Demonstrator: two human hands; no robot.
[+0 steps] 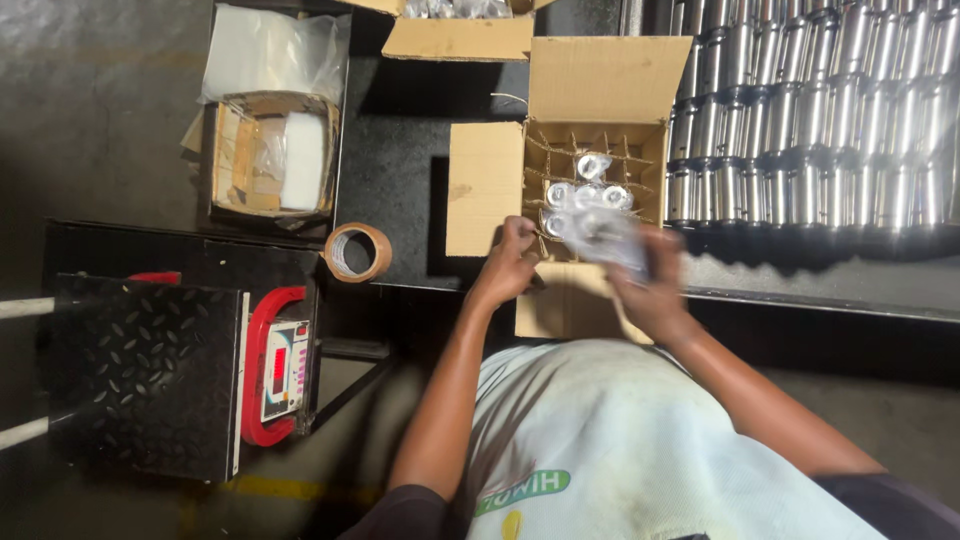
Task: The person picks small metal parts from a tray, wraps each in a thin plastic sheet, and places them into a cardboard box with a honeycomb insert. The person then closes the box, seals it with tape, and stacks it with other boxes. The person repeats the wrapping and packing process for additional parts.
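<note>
Holding a plastic-wrapped item (612, 238) over brown divided carton (600, 80).

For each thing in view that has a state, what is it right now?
Divided carton: flaps open, some cells filled with wrapped metal pieces.
Left hand: at the carton's near edge, grip unclear.
Right hand: closed on a plastic-wrapped piece, blurred.
Tape roll: lying flat.
Platform scale: nothing on it, display lit.
Small box: open.

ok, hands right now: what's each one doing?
Left hand: closed on the near edge of the cardboard box; what it grips cannot be told.
Right hand: closed on a plastic-wrapped metal part, blurred.
</note>
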